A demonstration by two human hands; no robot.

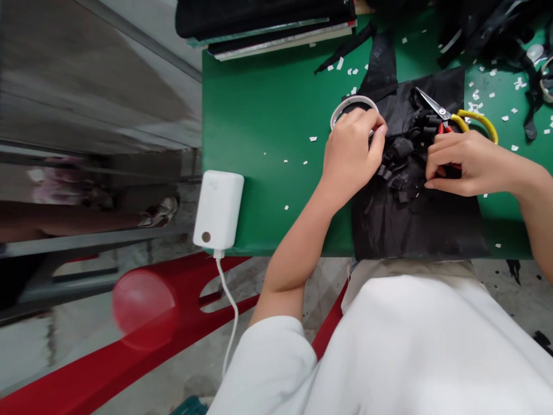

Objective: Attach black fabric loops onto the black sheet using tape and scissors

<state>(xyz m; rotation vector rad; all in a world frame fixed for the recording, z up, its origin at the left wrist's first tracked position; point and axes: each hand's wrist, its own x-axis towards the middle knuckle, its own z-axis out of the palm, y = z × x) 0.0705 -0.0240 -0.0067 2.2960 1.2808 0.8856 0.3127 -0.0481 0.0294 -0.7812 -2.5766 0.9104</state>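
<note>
A sheet of black fabric (415,225) lies on the green table (259,115), with several small black cut pieces (404,153) heaped on it. My left hand (352,153) is curled, fingertips pinched at the black pieces, and it rests over a white tape ring (345,104). My right hand (464,164) is closed with its fingers pressed on the black pieces. Scissors with yellow and red handles (458,115) lie just behind it, blades pointing left.
A white power bank (218,208) with a white cable sits at the table's left front corner. Stacked dark books (268,26) are at the back. White paper bits are scattered over the green surface. Black scraps (488,26) pile at the back right. A red bench (142,323) stands below.
</note>
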